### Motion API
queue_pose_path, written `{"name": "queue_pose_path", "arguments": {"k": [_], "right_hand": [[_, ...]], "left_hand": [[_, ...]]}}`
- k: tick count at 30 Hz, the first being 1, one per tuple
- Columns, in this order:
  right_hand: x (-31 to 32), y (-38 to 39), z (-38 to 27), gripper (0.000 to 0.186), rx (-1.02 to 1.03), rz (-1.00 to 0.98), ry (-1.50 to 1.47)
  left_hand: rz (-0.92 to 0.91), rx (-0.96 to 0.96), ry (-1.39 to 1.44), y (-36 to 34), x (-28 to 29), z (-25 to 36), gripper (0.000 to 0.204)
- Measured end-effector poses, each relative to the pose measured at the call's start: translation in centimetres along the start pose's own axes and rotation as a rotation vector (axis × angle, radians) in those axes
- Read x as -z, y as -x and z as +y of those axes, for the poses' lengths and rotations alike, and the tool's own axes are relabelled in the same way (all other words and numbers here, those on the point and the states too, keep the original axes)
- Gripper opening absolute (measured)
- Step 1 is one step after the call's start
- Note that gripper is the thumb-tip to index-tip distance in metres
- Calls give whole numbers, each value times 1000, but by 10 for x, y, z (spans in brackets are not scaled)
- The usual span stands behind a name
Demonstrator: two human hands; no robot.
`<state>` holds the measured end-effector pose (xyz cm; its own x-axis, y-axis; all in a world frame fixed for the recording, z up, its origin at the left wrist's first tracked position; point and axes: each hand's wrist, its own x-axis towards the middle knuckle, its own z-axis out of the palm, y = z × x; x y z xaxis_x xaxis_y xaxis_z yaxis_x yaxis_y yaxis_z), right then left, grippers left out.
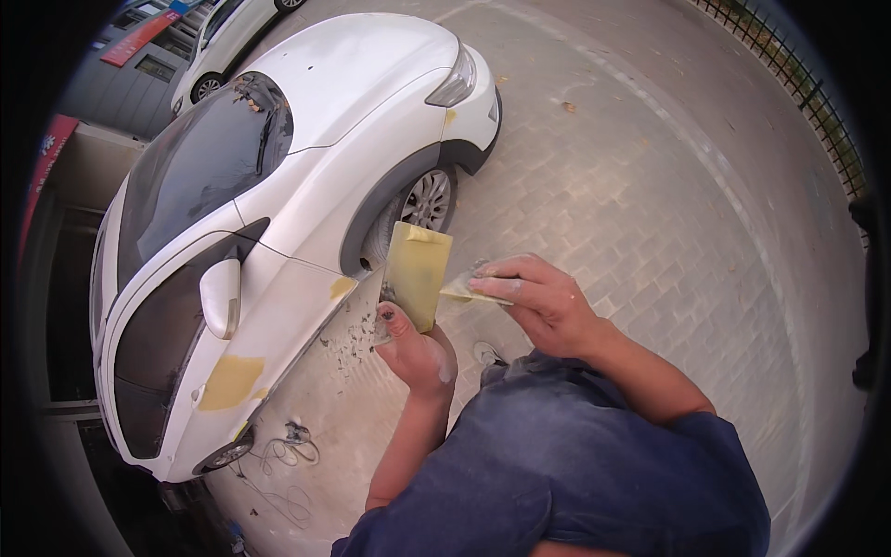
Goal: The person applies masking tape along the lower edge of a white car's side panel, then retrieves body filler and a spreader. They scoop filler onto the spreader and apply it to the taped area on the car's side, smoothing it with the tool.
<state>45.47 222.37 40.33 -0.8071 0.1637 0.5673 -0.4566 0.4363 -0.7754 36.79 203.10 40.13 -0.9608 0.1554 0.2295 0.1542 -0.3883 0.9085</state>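
My left hand (422, 362) is closed on the lower end of a rectangular putty board (418, 271), its thumb along the left edge. Yellow filler coats the board's face, thicker near its top. To the right, my right hand (552, 302) pinches a flat putty spreader (461, 286) with a yellowish edge. The spreader's left tip lies at or very near the board's right edge; whether they touch I cannot tell. Both hands are dusty. Beyond them stands a white car (371, 88) with a large yellow filler patch (232, 383) on its door and a smaller filler patch (342, 287) behind the front wheel.
The front wheel (429, 200) is just past the board. A cable or hose (283, 455) lies coiled on the paving by the rear wheel (225, 455). Another white car (223, 46) is parked behind. A dark fence (807, 97) runs along the far right.
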Motion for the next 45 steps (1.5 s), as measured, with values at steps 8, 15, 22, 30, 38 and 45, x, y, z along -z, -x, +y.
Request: {"name": "queue_pose_path", "arguments": {"k": [8, 15, 22, 30, 38, 45], "right_hand": [[-30, -29, -14, 45, -74, 46, -256], [-29, -40, -9, 57, 90, 53, 331], [-86, -29, -38, 49, 246, -154, 418], [-95, -53, -29, 38, -278, 17, -336], [-156, -50, -41, 43, 207, -457, 3], [-197, -90, -36, 40, -354, -102, -792]], "left_hand": [[-8, 380, 406, -4, 12, 19, 59], [64, 274, 365, -12, 34, 30, 58], [118, 149, 266, -18, 49, 33, 56], [-89, -329, -344, -1, 88, 29, 56], [149, -268, -379, -2, 133, 58, 54], [304, -17, 298, 0, 188, 80, 51]]}}
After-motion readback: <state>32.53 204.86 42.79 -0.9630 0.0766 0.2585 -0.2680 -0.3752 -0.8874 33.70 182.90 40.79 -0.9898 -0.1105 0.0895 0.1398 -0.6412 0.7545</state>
